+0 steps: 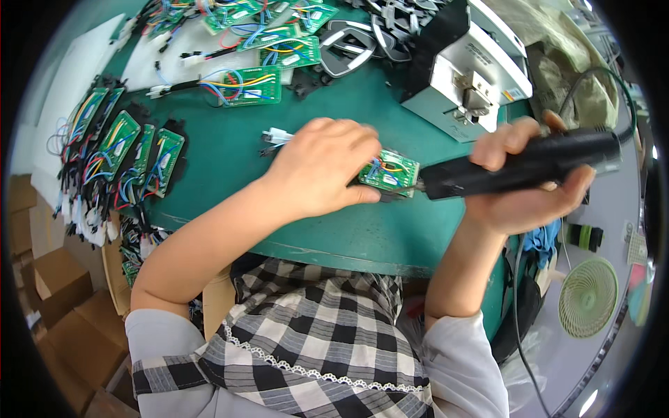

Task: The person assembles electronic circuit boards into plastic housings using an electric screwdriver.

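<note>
My left hand [324, 167] is closed over a green circuit board [394, 171] lying on the green table, its fingers and thumb around the board's left end. Blue, red and yellow wires run across the board, and white connectors [277, 136] stick out past the hand's far side. In my right hand [519, 174] is a black electric screwdriver [502, 166], held roughly level with its cable trailing off at the right. Its bit [411, 187] reaches the board's near right corner; whether it touches a screw I cannot make out.
Wired boards stand in a row at the left [118, 150], and more lie on white foam [188, 56] at the back. Grey-black plastic frames [348, 49] sit beyond. A metal screw feeder box [456, 90] stands behind my right hand. A green fan [587, 298] is at right, cardboard boxes [77, 313] at left.
</note>
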`<action>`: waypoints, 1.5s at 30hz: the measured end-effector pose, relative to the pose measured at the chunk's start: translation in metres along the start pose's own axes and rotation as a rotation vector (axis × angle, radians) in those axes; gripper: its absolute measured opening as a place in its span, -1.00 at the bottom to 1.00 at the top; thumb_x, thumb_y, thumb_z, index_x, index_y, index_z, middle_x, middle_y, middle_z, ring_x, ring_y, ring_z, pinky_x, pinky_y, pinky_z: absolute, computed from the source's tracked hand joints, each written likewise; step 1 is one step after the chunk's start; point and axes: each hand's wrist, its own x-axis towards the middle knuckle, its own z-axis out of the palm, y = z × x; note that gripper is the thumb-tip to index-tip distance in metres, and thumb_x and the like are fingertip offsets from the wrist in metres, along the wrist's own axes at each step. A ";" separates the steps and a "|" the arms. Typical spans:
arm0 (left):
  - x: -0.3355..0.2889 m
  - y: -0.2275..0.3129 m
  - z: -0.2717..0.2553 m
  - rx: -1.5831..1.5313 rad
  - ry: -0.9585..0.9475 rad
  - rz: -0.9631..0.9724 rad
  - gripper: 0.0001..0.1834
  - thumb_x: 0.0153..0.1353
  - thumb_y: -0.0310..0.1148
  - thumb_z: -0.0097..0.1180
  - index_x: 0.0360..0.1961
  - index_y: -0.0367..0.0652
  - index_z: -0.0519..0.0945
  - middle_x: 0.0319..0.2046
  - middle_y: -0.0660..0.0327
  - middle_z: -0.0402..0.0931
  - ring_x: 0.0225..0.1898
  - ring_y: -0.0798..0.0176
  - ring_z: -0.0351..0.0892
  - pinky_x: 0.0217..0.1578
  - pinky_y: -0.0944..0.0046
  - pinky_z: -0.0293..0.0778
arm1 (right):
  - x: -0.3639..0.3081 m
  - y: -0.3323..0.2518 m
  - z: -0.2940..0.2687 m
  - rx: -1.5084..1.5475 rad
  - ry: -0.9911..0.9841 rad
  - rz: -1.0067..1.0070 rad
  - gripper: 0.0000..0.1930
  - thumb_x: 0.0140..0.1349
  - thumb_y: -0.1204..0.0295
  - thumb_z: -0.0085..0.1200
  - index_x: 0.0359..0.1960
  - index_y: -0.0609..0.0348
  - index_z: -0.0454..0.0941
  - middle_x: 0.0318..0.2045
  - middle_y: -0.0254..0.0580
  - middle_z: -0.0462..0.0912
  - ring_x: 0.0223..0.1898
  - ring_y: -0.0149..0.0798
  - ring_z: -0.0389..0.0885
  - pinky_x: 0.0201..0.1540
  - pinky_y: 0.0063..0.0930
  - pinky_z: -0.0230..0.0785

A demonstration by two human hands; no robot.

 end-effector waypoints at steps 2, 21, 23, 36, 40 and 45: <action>0.000 0.005 -0.004 0.043 -0.072 -0.031 -0.54 -0.04 -0.13 0.40 -0.18 -0.12 0.54 0.02 0.18 0.54 0.08 0.09 0.51 0.08 0.10 0.40 | 0.005 -0.010 -0.006 0.147 -0.072 0.051 -0.27 0.35 -0.27 -0.29 0.10 0.22 0.38 -0.51 -0.05 0.52 -0.65 -0.18 0.47 -0.60 -0.27 0.33; -0.092 -0.075 -0.209 0.822 0.457 -0.588 -0.54 0.24 -0.07 0.23 0.02 -0.18 0.61 -0.14 0.20 0.63 -0.08 0.31 0.57 -0.01 0.33 0.41 | 0.014 0.021 -0.042 0.000 0.197 0.166 -0.42 0.36 -0.19 -0.16 -0.04 0.12 0.40 -0.58 -0.11 0.49 -0.63 -0.18 0.43 -0.53 -0.25 0.32; -0.008 -0.030 -0.130 0.167 0.221 -0.702 -0.59 0.17 -0.11 0.29 -0.06 -0.15 0.66 -0.08 0.14 0.64 -0.02 0.16 0.60 -0.04 0.25 0.48 | 0.011 0.022 -0.056 0.027 0.214 0.137 -0.43 0.37 -0.18 -0.17 -0.05 0.13 0.39 -0.59 -0.11 0.48 -0.64 -0.19 0.43 -0.53 -0.24 0.34; 0.048 -0.048 -0.038 0.771 0.505 0.008 -0.90 0.21 -0.25 0.20 -0.37 0.00 0.59 -0.41 0.37 0.59 -0.27 0.32 0.59 -0.04 0.22 0.36 | 0.003 0.003 -0.056 0.163 0.120 0.135 -0.38 0.35 -0.16 -0.16 -0.03 0.23 0.49 -0.49 -0.10 0.46 -0.56 -0.21 0.38 -0.47 -0.30 0.24; 0.040 -0.037 -0.037 0.590 0.570 -0.053 -0.86 0.28 -0.25 0.16 -0.28 -0.07 0.59 -0.38 0.32 0.59 -0.31 0.25 0.59 -0.17 0.19 0.42 | 0.004 0.002 -0.053 0.122 0.182 0.126 -0.39 0.35 -0.21 -0.18 -0.02 0.15 0.42 -0.55 -0.11 0.51 -0.63 -0.19 0.44 -0.52 -0.25 0.33; 0.044 -0.056 -0.033 -0.074 0.470 -0.470 -0.68 0.45 -0.31 -0.08 0.06 -0.26 0.57 -0.34 0.28 0.63 -0.39 0.44 0.50 -0.44 0.29 0.40 | 0.003 0.009 -0.051 0.100 0.228 0.159 -0.43 0.37 -0.18 -0.19 -0.06 0.13 0.40 -0.58 -0.12 0.49 -0.65 -0.20 0.41 -0.53 -0.26 0.32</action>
